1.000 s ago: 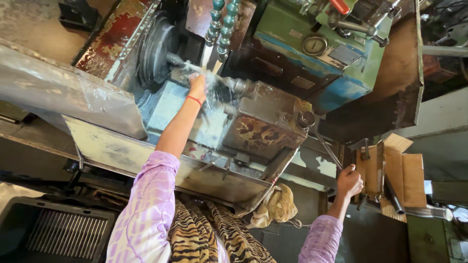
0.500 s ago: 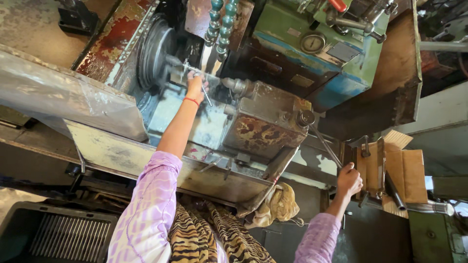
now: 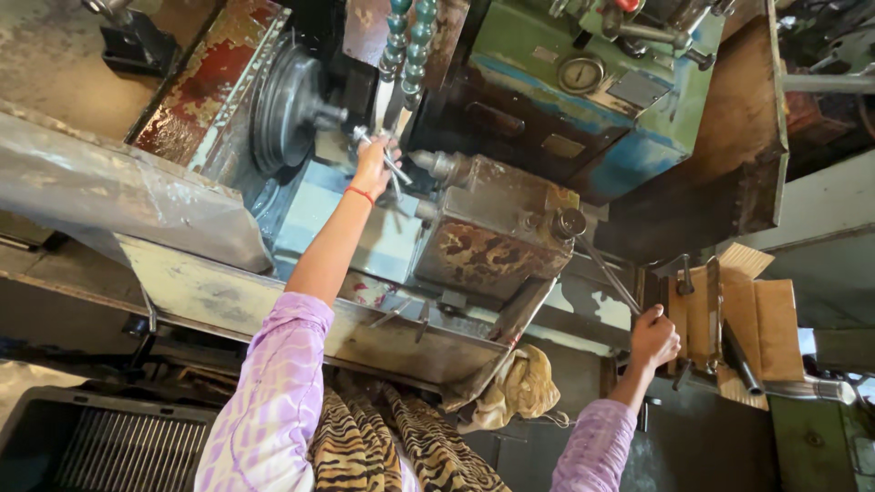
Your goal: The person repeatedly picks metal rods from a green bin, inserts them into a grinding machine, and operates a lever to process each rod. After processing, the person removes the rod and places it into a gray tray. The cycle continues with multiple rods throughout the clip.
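Observation:
My left hand (image 3: 374, 166) reaches far forward into an old lathe-like machine and is closed around a thin metal rod (image 3: 386, 157) just right of the round dark chuck (image 3: 290, 111). A red band circles that wrist. My right hand (image 3: 653, 335) grips the end of a long metal lever (image 3: 603, 269) that runs up to a knob on the rusty brown carriage block (image 3: 497, 237). Both sleeves are lilac with a pattern.
A green and blue machine housing (image 3: 583, 87) with a round gauge stands behind. A grey sheet-metal guard (image 3: 109, 196) lies at the left, a yellowish rag (image 3: 519, 387) hangs below the tray, and cardboard pieces (image 3: 756, 319) with metal bars sit at the right.
My left hand has shifted slightly at the chuck with the thin rod in it. The right hand stays on the lever, which has moved little.

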### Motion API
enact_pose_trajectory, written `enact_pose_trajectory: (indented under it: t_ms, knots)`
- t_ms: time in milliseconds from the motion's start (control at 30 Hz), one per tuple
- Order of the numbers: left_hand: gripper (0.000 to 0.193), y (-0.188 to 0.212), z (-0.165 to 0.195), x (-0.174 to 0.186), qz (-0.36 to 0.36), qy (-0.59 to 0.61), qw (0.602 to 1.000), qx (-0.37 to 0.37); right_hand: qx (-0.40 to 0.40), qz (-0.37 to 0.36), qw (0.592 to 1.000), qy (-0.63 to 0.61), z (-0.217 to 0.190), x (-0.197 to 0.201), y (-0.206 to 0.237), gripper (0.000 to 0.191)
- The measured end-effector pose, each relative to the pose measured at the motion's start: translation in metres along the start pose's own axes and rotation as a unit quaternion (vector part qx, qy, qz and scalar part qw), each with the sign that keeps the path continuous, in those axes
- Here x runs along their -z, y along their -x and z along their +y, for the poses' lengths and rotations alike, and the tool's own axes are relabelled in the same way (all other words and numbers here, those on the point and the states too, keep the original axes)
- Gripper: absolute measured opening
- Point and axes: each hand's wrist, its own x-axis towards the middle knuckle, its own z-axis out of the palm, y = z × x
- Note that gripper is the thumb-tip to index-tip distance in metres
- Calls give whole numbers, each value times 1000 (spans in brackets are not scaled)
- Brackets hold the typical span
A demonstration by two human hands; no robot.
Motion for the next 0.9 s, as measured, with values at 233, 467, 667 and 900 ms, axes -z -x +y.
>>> enact_pose_trajectory:
  t_ms: [233,467,667,900]
  knots:
    - [45,3,3,-8,-50,25,998,-37,14,26,1000,-3,1,-3,0,58]
    - [48,0,-2,-6,-15,21,1000,-11,12,31,999,-6,0,-3,2,57]
    - [51,-2,0,5,44,54,998,8,9,25,1000,-8,0,-3,2,58]
    - [52,0,5,6,100,153,983,-22,12,11,1000,-10,0,-2,1,57]
